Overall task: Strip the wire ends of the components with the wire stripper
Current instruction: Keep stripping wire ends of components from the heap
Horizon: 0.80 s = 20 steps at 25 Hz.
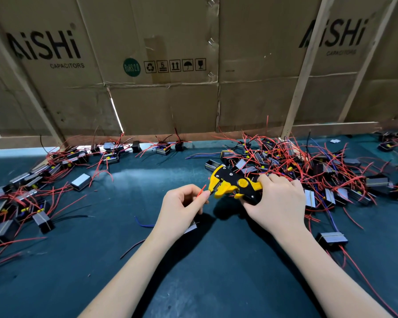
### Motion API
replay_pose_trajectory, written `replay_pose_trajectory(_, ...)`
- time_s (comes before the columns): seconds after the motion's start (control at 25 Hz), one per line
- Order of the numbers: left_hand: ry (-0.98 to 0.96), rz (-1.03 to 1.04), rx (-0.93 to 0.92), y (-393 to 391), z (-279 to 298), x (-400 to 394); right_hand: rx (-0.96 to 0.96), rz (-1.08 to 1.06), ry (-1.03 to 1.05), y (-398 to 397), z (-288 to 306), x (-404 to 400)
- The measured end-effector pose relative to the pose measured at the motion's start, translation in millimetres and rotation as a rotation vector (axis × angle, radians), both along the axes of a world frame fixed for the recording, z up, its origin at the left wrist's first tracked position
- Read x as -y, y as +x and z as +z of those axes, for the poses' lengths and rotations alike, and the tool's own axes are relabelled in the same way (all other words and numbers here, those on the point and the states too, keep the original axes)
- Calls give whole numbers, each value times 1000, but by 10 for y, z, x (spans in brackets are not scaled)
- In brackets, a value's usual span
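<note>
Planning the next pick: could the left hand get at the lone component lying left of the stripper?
Probably not yet: the left hand is pinching a red wire at the wire stripper. The path to that component looks free.

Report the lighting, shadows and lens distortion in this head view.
Head view: light glares in a pale band on the blue mat at left; the hands cast dark shadows beneath the wire stripper and forearms; wide-angle distortion bows the cardboard wall and its wooden battens; the far piles look slightly soft.
</note>
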<state>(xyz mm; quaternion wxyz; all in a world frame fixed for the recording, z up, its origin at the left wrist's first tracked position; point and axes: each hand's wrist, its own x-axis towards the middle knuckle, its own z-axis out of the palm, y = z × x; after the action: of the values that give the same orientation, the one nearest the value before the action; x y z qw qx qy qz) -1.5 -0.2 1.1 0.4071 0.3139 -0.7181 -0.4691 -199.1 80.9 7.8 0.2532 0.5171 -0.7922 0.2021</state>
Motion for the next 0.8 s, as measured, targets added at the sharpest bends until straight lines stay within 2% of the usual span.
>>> replay_pose_trajectory(0.32,14,-1,5,-12,-6,-20,18,4,78,16,39,-13)
replay_pose_trajectory(0.56,22,-1,0,-1,17,-22,61,-16,59,33,65,-15)
replay_pose_trajectory(0.72,10,-6,34,6,26,-31,67,-34,82,40,46,-2)
replay_pose_trajectory(0.8,-64,-28,115,41,53,-17,98,-77,86,15,45,3)
